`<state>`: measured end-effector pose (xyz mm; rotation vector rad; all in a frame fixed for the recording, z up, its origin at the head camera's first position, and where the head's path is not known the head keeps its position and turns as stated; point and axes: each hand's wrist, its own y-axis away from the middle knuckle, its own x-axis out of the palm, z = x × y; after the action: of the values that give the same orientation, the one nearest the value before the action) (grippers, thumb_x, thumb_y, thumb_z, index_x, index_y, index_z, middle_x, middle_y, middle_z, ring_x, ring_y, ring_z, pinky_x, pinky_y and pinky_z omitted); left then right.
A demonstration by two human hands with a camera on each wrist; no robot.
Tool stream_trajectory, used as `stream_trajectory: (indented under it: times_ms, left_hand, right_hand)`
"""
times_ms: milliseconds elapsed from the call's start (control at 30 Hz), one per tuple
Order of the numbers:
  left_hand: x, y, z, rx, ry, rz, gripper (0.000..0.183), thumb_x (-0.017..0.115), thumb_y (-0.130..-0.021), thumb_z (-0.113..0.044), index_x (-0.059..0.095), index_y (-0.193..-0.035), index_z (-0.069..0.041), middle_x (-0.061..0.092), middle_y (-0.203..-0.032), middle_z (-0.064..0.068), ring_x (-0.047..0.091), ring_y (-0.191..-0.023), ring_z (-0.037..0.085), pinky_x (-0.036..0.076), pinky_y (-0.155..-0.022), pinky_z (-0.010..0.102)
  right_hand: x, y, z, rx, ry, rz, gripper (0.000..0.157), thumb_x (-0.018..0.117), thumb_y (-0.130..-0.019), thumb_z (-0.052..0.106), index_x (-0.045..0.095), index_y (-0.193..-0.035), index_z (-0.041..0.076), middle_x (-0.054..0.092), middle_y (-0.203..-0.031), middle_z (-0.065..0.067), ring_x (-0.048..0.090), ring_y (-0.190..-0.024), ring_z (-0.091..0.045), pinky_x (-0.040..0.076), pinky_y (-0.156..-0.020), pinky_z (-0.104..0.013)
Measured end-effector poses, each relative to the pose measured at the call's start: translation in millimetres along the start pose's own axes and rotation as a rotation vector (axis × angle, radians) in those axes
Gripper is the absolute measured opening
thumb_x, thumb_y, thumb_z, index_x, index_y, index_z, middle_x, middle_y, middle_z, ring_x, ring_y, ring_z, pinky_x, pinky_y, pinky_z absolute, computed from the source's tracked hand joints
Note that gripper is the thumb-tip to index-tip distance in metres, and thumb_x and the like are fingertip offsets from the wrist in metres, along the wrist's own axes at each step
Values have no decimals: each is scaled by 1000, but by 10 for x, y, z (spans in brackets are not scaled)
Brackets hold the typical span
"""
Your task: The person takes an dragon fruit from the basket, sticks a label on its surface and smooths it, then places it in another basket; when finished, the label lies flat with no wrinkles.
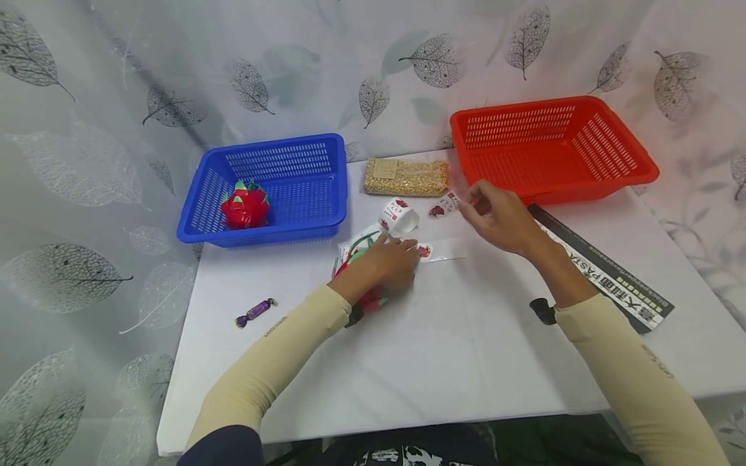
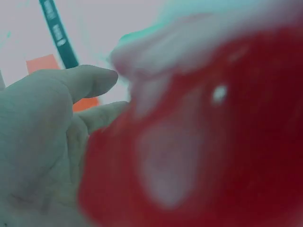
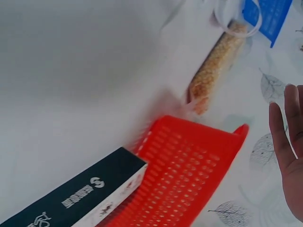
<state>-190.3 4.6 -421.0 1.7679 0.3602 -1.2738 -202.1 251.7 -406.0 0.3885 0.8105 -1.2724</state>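
Observation:
My left hand (image 1: 393, 262) reaches over a red, green-tipped dragon fruit (image 1: 370, 301) toy, its fingers extended onto a clear strip of stickers (image 1: 445, 250). Just beyond those fingertips stands a white sticker roll (image 1: 399, 217) with red fruit prints. The left wrist view is filled by the blurred red toy (image 2: 227, 156), thumb and finger beside it. Between thumb and index finger, my right hand (image 1: 498, 217) pinches the edge of an oval fruit sticker (image 1: 444, 206). In the right wrist view, only part of that hand (image 3: 291, 151) shows.
A blue basket (image 1: 285, 155) at back left contains another red dragon fruit (image 1: 245, 206). A bag of yellow grains (image 1: 406, 178) lies between it and a red basket (image 1: 548, 162). A long black-and-white pasta box (image 1: 606, 272) is at right, a purple-wrapped candy (image 1: 255, 312) at left.

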Motion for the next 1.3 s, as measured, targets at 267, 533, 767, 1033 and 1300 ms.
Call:
stream_trajectory:
  times_ms: [267, 533, 767, 1033, 1300]
  left_hand:
    - [-226, 472, 308, -15, 165, -222, 50, 52, -111, -35, 51, -158, -18, 48, -164, 4, 39, -155, 28, 18, -132, 55]
    - [-312, 1032, 549, -24, 388, -376, 40, 63, -106, -38, 67, -139, -16, 64, -144, 5, 54, -139, 27, 47, -115, 49]
    - [-138, 1309, 690, -45, 505, -365, 38, 67, -105, -33, 68, -136, -13, 70, -128, 2, 62, -123, 22, 60, -94, 40]
    - [139, 1415, 775, -78, 541, -416, 36, 67, -105, -31, 68, -137, -14, 66, -140, 7, 55, -137, 26, 54, -110, 48]
    - [544, 1404, 818, -56, 643, -507, 41, 65, -107, -25, 61, -147, -16, 56, -154, 6, 46, -149, 25, 44, -121, 49]
  right_hand:
    - [105, -36, 305, -107, -93, 40, 12, 67, -101, 13, 63, -110, 5, 72, -101, -10, 68, -92, -26, 52, -81, -12]
    - [296, -66, 586, -250, -154, 172, 5, 69, -100, 11, 67, -103, 7, 71, -98, -2, 66, -87, -18, 56, -85, -20]
    - [532, -62, 788, -282, -220, 314, 4, 70, -99, 13, 68, -100, 9, 68, -91, 2, 63, -87, -18, 57, -84, -26]
    - [814, -20, 870, -288, -268, 451, 4, 70, -98, 14, 69, -99, 11, 67, -88, 5, 63, -84, -19, 56, -83, -31]
    - [1051, 46, 834, -260, -256, 503, 6, 70, -99, 17, 70, -99, 11, 65, -86, 6, 62, -84, -18, 55, -79, -30]
